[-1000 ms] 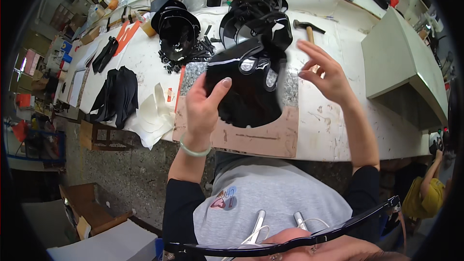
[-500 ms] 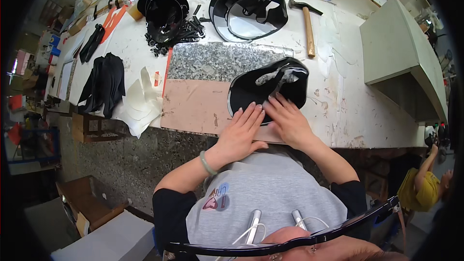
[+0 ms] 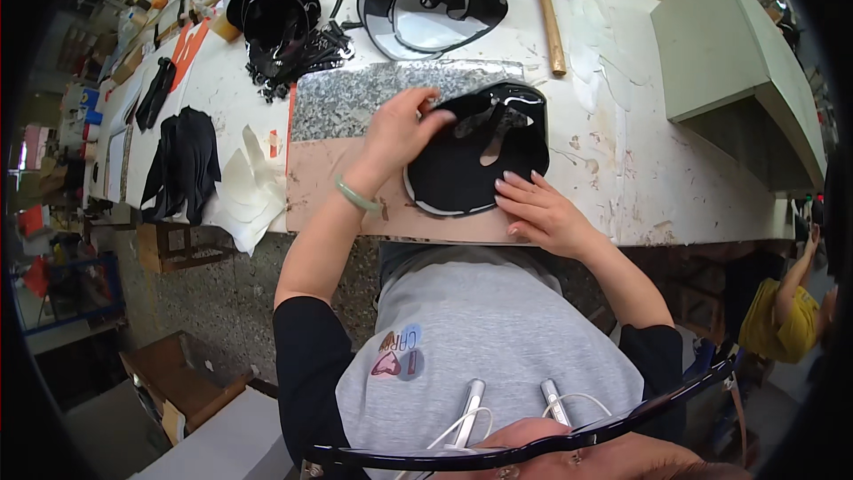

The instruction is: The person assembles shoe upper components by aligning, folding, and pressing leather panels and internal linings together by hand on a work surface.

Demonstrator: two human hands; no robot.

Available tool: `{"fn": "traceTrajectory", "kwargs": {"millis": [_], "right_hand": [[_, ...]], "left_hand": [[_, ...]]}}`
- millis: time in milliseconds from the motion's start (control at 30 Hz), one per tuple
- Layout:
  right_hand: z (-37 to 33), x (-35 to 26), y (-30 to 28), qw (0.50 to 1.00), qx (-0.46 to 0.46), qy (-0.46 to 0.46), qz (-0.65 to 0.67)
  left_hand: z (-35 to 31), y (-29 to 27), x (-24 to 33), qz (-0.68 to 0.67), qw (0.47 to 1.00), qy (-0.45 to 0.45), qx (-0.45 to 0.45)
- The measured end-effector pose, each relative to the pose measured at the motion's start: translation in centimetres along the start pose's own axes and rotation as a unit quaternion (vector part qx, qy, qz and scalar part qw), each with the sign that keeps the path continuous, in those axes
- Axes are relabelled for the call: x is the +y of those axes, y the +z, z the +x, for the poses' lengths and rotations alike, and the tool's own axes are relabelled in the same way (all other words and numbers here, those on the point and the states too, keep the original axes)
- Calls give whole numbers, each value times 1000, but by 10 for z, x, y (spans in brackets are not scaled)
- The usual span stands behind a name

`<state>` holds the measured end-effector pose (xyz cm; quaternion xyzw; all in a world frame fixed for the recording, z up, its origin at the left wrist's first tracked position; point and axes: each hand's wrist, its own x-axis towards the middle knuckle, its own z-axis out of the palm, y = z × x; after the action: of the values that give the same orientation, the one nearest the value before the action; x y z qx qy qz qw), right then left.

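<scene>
A black, glossy curved piece with cut-out holes and a pale strip along its edge (image 3: 449, 169), looking like a shoe upper, lies in front of me on a pinkish-brown board (image 3: 333, 164). My left hand (image 3: 400, 132), a green bangle at its wrist, is over the piece's far left edge. Its thumb and fingers are apart, the thumb close to the rim; whether they touch it I cannot tell. At the near right edge, my right hand (image 3: 551, 218) rests with outstretched fingers on the black surface.
Behind the board stand a stack of similar black pieces (image 3: 431, 22) and more black parts (image 3: 280, 22). A hammer (image 3: 551, 31) lies far right, near a pale cabinet (image 3: 737, 53). Black strips (image 3: 187, 164) and white sheets (image 3: 249, 191) lie left. Another person (image 3: 782, 324) is far right.
My left hand has left the piece's near edge and moved up to its far left edge. My right hand has shifted down and right. The piece has turned slightly, showing more of its cut-out.
</scene>
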<state>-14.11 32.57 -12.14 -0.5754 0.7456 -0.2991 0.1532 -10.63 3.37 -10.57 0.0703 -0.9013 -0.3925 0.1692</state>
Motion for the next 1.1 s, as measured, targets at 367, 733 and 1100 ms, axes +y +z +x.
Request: {"fn": "traceTrajectory", "kwargs": {"millis": [367, 733, 1100], "right_hand": [[-15, -18, -7, 882, 268, 314, 228], [90, -26, -52, 785, 270, 213, 515], [163, 177, -355, 850, 490, 184, -61]], "left_hand": [[2, -4, 32, -127, 985, -53, 107], [21, 0, 55, -537, 816, -83, 196], [14, 35, 21, -376, 919, -118, 21]]}}
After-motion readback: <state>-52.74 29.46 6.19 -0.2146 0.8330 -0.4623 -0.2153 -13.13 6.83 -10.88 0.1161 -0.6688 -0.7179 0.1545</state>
